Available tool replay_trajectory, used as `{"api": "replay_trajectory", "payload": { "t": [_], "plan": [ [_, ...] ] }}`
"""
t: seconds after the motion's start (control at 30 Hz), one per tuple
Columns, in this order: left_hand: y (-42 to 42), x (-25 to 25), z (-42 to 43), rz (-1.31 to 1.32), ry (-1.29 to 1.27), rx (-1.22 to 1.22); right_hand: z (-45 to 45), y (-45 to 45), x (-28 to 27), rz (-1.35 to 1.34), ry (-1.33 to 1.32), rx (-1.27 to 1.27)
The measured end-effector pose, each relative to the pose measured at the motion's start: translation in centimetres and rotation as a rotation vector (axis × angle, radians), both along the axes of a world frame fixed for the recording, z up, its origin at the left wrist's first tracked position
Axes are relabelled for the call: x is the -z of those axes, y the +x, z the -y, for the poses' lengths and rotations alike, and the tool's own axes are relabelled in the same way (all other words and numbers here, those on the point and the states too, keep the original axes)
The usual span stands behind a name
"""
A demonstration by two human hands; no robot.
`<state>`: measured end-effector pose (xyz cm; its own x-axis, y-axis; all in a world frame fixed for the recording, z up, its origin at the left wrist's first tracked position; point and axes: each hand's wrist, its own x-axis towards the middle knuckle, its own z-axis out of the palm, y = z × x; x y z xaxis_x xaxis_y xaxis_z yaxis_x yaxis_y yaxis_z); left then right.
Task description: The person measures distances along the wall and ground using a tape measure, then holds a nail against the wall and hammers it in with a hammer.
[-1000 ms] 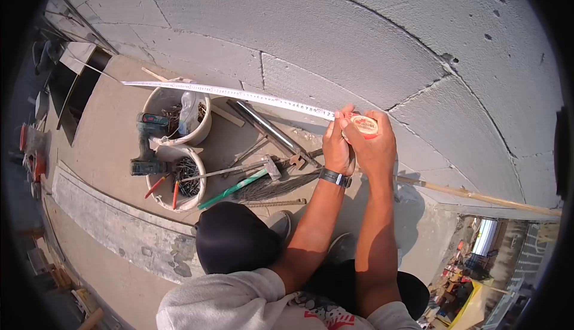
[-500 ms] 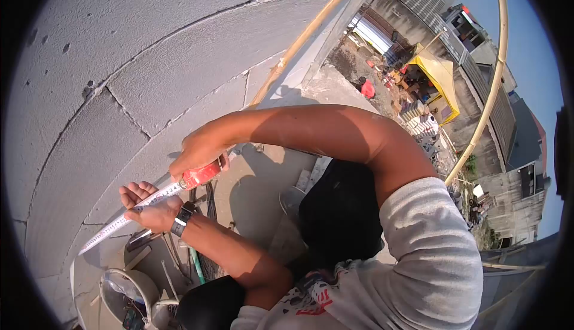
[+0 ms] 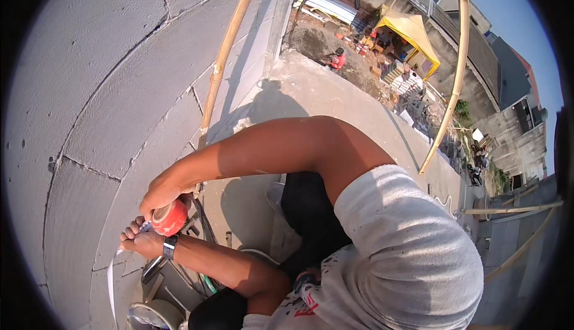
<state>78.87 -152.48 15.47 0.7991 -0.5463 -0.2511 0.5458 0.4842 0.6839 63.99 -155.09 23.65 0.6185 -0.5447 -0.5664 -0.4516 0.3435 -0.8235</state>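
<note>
In my right hand (image 3: 164,193) is the red case of a tape measure (image 3: 170,217), fingers closed over its top and side. Just below and against it, my left hand (image 3: 143,241), with a watch on the wrist, has its fingers curled round the tape blade. A length of the white blade (image 3: 110,285) comes out beyond the left hand and bends downward beside the grey block wall (image 3: 89,210). The stretch of blade between the two hands is mostly hidden by fingers.
A bucket (image 3: 173,313) and several long tools (image 3: 179,276) lie below my left forearm. One bamboo pole (image 3: 220,70) leans near the wall; another (image 3: 457,84) rises at right. Past the slab edge, far below, are a person in red (image 3: 338,61) and a yellow canopy (image 3: 409,28).
My left hand has gone from open under the blade to closed round it. Both hands have come together, moving lower left in view. The outstretched blade now bends downward. The view has turned.
</note>
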Motion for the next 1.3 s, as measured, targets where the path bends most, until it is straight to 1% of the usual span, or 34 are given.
{"api": "replay_trajectory", "payload": {
  "t": [0.03, 0.07, 0.13, 0.17, 0.2, 0.23, 0.27, 0.33, 0.37, 0.4, 0.43, 0.47, 0.53, 0.57, 0.6, 0.63, 0.67, 0.7, 0.73, 0.77, 0.8, 0.83, 0.87, 0.9, 0.93, 0.97, 1.0, 1.03, 1.07, 1.13, 1.2, 1.27, 1.3],
  "plan": [
    [0.3, 0.7, 0.3, 0.045, -0.055, 0.034, 0.2, 0.5, 0.4, 0.041, -0.030, 0.043],
    [0.0, 1.2, 0.3, 0.048, -0.048, 0.029, 0.3, 0.3, 0.9, 0.044, -0.023, 0.037],
    [-0.8, 0.5, 0.3, 0.101, -0.130, 0.051, -0.1, -0.4, -0.6, -0.036, -0.280, -0.027],
    [-1.5, 0.2, 0.2, 0.106, -0.101, 0.067, 0.1, -0.6, -1.0, -0.151, -0.486, -0.144],
    [-2.7, -0.5, -0.1, 0.114, -0.069, 0.075, 0.5, -0.5, -0.4, -0.147, -0.585, -0.193],
    [-3.4, -0.5, 0.0, 0.097, -0.081, 0.074, 0.9, -0.3, 0.3, -0.135, -0.682, -0.238],
    [-3.8, -0.4, 0.1, 0.080, -0.092, 0.076, 1.1, -0.5, 0.1, -0.139, -0.718, -0.292],
    [-4.7, -1.1, -0.1, 0.036, -0.207, 0.068, 1.5, -1.6, -0.1, -0.165, -0.828, -0.373],
    [-5.1, -2.0, -0.1, -0.064, -0.235, 0.001, 1.8, -2.5, -0.3, -0.195, -0.899, -0.402],
    [-3.5, -1.2, -0.1, -0.071, -0.238, 0.003, 2.2, -3.6, -1.0, -0.257, -0.798, -0.450],
    [-0.5, 0.3, -0.1, -0.140, -0.341, -0.020, 2.6, -4.9, -1.7, -0.322, -0.692, -0.490],
    [1.8, 1.5, -0.4, -0.211, -0.440, -0.040, 2.9, -6.6, -2.2, -0.335, -0.689, -0.480],
    [4.1, 0.3, -1.4, -0.225, -0.447, -0.157, 3.3, -9.7, -3.1, -0.366, -0.510, -0.522],
    [4.5, -0.2, -1.6, -0.208, -0.451, -0.165, 3.5, -10.4, -3.2, -0.381, -0.507, -0.510],
    [4.9, -0.5, -1.7, -0.189, -0.455, -0.171, 3.6, -11.1, -3.1, -0.372, -0.444, -0.511],
    [5.2, 0.6, -1.6, -0.152, -0.593, -0.048, 3.5, -11.8, -3.0, -0.362, -0.384, -0.508],
    [4.5, 1.5, -1.0, -0.163, -0.598, -0.031, 3.4, -11.7, -2.5, -0.373, -0.385, -0.490],
    [3.6, 2.1, -0.5, -0.169, -0.613, 0.016, 3.1, -10.3, -1.9, -0.283, -0.432, -0.472],
    [2.1, 1.0, -0.2, -0.175, -0.629, 0.062, 2.4, -8.7, -2.1, -0.194, -0.480, -0.454],
    [0.1, 0.2, 0.2, -0.234, -0.494, 0.061, 1.7, -7.2, -2.3, -0.273, -0.577, -0.446],
    [-2.2, 0.6, 0.6, -0.150, -0.555, 0.143, 0.9, -5.4, -3.7, -0.353, -0.672, -0.440],
    [-5.4, -1.7, 0.3, -0.112, -0.364, 0.156, 0.7, -4.3, -4.5, -0.361, -0.673, -0.426],
    [-7.6, -3.7, -0.1, -0.073, -0.174, 0.165, 0.7, -3.5, -5.1, -0.455, -0.748, -0.431],
    [-7.8, -3.4, 0.1, -0.075, -0.179, 0.174, 0.7, -3.3, -5.4, -0.547, -0.823, -0.436],
    [-7.4, -2.5, 0.4, -0.109, -0.293, 0.160, 1.0, -4.0, -5.4, -0.551, -0.824, -0.427],
    [-6.5, -1.7, 0.7, -0.141, -0.404, 0.144, 1.6, -5.2, -5.3, -0.530, -0.777, -0.459],
    [-4.5, -0.9, 0.8, -0.156, -0.450, 0.110, 2.2, -6.4, -5.0, -0.504, -0.727, -0.493],
    [-2.3, -0.3, 0.8, -0.143, -0.455, 0.042, 2.8, -7.8, -4.3, -0.420, -0.649, -0.490],
    [-0.2, 0.4, 0.8, -0.132, -0.462, -0.030, 3.1, -9.1, -4.2, -0.416, -0.651, -0.496],
    [3.1, 0.9, 0.3, -0.169, -0.508, -0.039, 3.4, -10.9, -4.6, -0.387, -0.499, -0.471],
    [2.8, 1.0, 0.3, -0.126, -0.519, -0.041, 3.1, -10.4, -4.9, -0.374, -0.505, -0.474],
    [-0.3, 0.2, 0.9, -0.027, -0.512, 0.053, 1.9, -9.4, -5.5, -0.363, -0.504, -0.447],
    [-3.8, -1.5, 1.0, 0.031, -0.414, 0.065, 1.3, -7.9, -5.8, -0.343, -0.596, -0.390]
  ]
}}
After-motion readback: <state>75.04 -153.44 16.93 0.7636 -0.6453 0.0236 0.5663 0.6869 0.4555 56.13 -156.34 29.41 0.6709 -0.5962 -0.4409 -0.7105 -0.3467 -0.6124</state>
